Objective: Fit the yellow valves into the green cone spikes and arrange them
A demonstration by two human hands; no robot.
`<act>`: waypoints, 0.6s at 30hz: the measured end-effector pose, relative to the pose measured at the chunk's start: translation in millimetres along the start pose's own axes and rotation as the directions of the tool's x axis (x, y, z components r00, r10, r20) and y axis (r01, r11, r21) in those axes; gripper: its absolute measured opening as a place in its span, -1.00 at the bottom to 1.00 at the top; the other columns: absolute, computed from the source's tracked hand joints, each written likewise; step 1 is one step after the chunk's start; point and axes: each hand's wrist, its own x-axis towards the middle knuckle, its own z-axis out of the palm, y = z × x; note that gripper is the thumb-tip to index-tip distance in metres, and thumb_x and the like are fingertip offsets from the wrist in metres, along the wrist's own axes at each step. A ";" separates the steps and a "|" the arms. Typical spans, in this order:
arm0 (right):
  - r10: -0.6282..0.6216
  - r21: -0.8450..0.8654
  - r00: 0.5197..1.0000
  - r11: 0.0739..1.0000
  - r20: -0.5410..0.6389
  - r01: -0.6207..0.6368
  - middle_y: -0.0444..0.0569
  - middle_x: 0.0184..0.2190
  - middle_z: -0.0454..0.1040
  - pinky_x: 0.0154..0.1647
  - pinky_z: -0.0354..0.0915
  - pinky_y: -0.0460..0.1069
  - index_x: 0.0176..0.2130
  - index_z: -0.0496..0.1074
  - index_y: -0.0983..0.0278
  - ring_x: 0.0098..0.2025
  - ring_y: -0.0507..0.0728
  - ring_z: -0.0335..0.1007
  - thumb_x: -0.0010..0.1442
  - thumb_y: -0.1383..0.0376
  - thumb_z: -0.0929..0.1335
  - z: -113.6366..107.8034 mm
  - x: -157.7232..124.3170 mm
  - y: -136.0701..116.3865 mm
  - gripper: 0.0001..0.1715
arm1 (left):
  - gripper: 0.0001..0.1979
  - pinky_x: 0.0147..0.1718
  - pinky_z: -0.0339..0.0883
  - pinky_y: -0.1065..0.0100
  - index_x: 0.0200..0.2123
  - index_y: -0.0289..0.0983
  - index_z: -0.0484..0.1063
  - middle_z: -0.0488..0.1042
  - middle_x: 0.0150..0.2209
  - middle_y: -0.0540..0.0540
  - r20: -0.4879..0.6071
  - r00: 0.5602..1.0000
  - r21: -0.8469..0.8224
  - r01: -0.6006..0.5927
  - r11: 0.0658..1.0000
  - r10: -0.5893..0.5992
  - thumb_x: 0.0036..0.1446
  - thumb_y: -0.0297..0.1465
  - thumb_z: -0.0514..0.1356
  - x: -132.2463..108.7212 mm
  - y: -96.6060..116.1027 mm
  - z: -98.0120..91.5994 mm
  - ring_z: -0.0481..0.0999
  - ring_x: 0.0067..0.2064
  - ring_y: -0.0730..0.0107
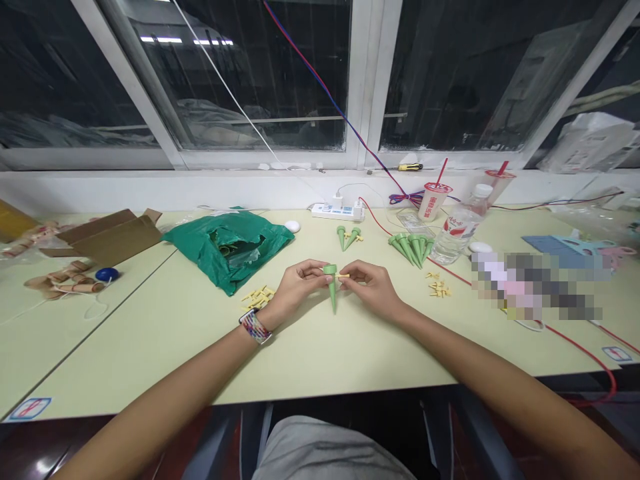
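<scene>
My left hand [300, 287] pinches the head of a green plastic watering spike [332, 293], whose point hangs down just above the tabletop. My right hand [370, 288] comes in from the other side, with its fingertips on a small yellow plastic part [343, 275] at the spike's head. Close by the left hand lies a pile of similar yellow parts [259, 297]. More parts [438, 287] sit to the right, beside a group of green spikes [410, 247]. A pair of spikes [347, 235] lies just beyond my hands.
A torn green plastic bag [227, 248] and a flattened cardboard box [113, 237] lie at left, with a water bottle [460, 225], a paper cup [432, 201] and a power strip [337, 212] behind. Red cable [580, 347] runs along the right. A blurred patch covers part of the right table.
</scene>
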 end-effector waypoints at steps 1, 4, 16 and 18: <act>0.034 0.057 0.999 0.998 -0.004 -0.033 -0.05 -0.30 0.60 -0.16 0.56 0.08 -0.19 0.54 0.23 -0.28 0.16 0.64 0.27 0.10 0.50 0.7 0.2 0.2 -0.74 | -0.61 -0.24 0.50 0.28 -0.16 -0.28 0.63 0.60 -0.36 -0.07 -0.005 1.000 -0.011 -0.006 1.000 0.006 -0.05 -0.28 0.55 0.3 0.0 0.0 0.60 -0.32 0.32; 0.111 0.199 0.994 0.974 -0.017 -0.105 -0.07 -0.31 0.58 -0.16 0.58 0.08 -0.15 0.51 0.24 -0.28 0.16 0.64 0.21 0.09 0.53 2.3 2.0 2.3 -0.67 | -0.61 -0.24 0.49 0.32 -0.16 -0.28 0.60 0.59 -0.36 -0.04 -0.016 1.000 -0.059 -0.010 0.998 0.009 -0.05 -0.28 0.55 1.9 -2.7 -1.0 0.59 -0.32 0.36; 0.202 0.259 0.979 0.946 -0.001 -0.195 -0.03 -0.44 0.64 -0.22 0.59 0.10 -0.26 0.59 0.29 -0.38 0.16 0.63 0.09 0.04 0.59 -0.2 3.3 0.2 -0.60 | -0.67 -0.21 0.49 0.32 -0.25 -0.29 0.57 0.62 -0.33 -0.07 0.042 0.999 -0.050 -0.026 0.998 0.029 -0.03 -0.30 0.55 3.5 -7.6 -6.5 0.61 -0.28 0.35; 0.194 0.253 0.981 0.949 -0.006 -0.186 -0.03 -0.45 0.64 -0.20 0.59 0.11 -0.28 0.59 0.28 -0.37 0.17 0.64 0.08 0.04 0.59 0.5 2.4 -0.8 -0.61 | -0.67 -0.20 0.50 0.30 -0.26 -0.28 0.56 0.63 -0.32 -0.09 0.058 0.998 -0.064 -0.011 0.998 0.015 -0.03 -0.29 0.55 3.0 -8.1 -6.3 0.62 -0.27 0.32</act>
